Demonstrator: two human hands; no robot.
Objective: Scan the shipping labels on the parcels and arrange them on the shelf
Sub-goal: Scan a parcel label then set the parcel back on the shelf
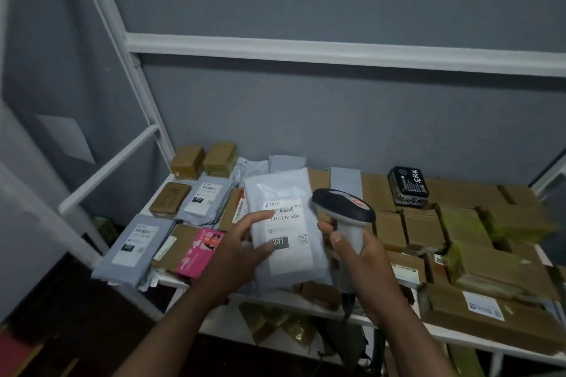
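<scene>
Step in hand: scanning; this is my reading, since the label faces up and the scanner sits right beside it.
Parcel: a white poly mailer, held up at the centre of the frame, above the front part of the shelf, which is crowded with other parcels.
Shipping label: white label on the mailer's upper face, barcode near its top, a dark "231" block lower down.
Left hand: the left hand grips the mailer's left edge, thumb lying across the label near the "231" block and a finger stretched toward the barcode.
Right hand: the right hand is wrapped round the grey handle of the scanner, whose dark head, with a red light on top, sits just right of the barcode.
Scanner aim: whether the beam falls on the barcode cannot be told.
Next move: probably tilt the scanner head onto the barcode and keep the finger off it, then find a free spot for the mailer.
Shelf room: grey mailers at lower left and brown boxes to the right leave little bare shelf showing.
</scene>
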